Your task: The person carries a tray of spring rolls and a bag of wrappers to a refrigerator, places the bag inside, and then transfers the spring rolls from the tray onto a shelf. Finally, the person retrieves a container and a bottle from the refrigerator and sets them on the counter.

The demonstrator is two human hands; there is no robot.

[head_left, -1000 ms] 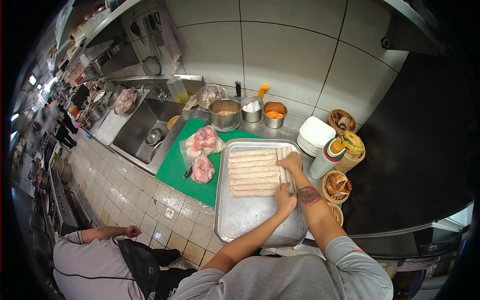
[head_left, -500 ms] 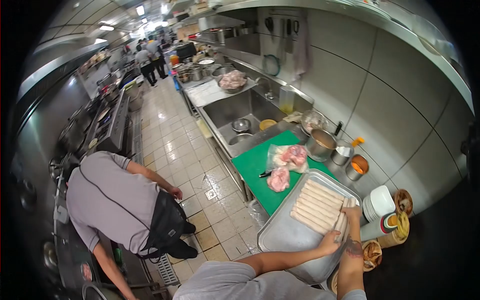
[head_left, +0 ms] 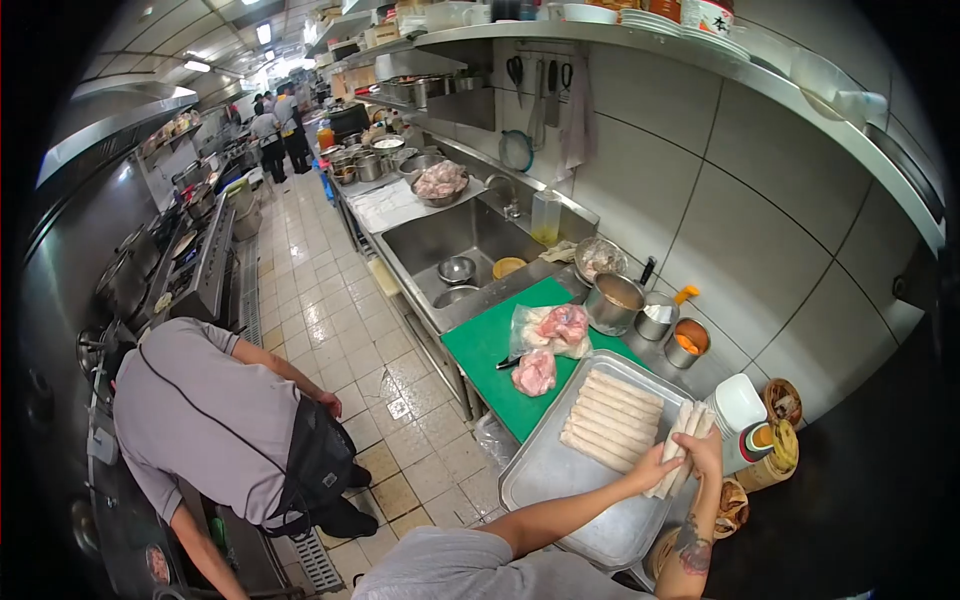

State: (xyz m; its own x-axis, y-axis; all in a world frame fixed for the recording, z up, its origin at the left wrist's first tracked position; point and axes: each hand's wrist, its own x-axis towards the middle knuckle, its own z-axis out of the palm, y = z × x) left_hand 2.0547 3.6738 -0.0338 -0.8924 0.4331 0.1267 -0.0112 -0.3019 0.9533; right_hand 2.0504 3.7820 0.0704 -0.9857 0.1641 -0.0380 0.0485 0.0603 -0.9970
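Note:
My left hand [head_left: 655, 468] and my right hand [head_left: 700, 447] grip a small bundle of long pale rolls [head_left: 686, 425] between them, over the right side of a metal tray [head_left: 540, 478]. Several more pale rolls [head_left: 612, 418] lie side by side in the tray, left of the bundle. Beyond the tray is a green cutting board [head_left: 480, 350], bearing bagged pink meat [head_left: 560, 325], a smaller bag of meat [head_left: 534, 372] and a dark-handled tool [head_left: 508, 363]. The fingers of both hands wrap round the rolls.
A person in a grey shirt [head_left: 205, 410] bends over at the left. Past the board is a sink [head_left: 470, 240]. Metal pots [head_left: 613, 303], an orange-filled container [head_left: 688, 343], white dishes [head_left: 738, 402] and a bottle [head_left: 750, 445] stand beside the tray. More people [head_left: 280, 130] stand far down the aisle.
Both hands have lifted the bundle of rolls away from the others, up and to the right. The camera view has shifted, so the scene sits slightly further left.

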